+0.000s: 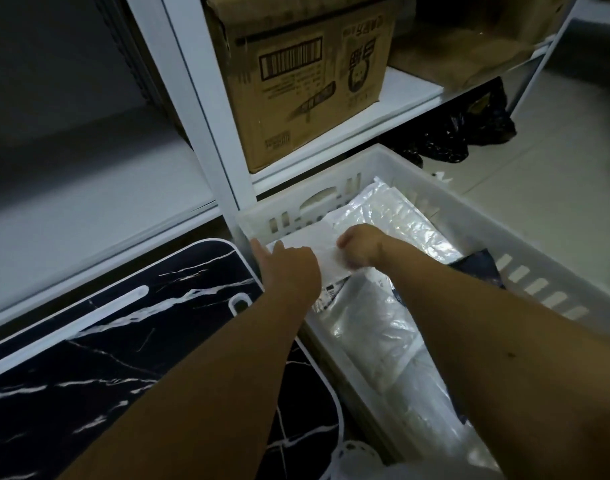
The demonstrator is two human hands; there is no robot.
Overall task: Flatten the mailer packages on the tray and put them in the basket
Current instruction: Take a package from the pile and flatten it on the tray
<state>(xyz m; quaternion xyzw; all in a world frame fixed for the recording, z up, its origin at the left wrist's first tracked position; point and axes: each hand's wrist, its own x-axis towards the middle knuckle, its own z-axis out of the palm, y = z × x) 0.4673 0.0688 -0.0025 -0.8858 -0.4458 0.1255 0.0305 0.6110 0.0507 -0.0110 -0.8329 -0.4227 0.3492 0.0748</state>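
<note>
Both hands over the near-left corner of the white basket (pixel 414 174). Left hand (pixel 289 268) flat, fingers straight, pressing on a white mailer (pixel 317 242) lying on top of the pile inside. Right hand (pixel 360 245) curled, grip clenched on the same mailer's edge. Clear bubble mailers (pixel 393 220) and a dark mailer (pixel 476 265) underneath, all in the basket. Black marbled tray (pixel 106 327) just left of the basket. Cardboard box (pixel 307 84) on the shelf (pixel 400 95) behind.
</note>
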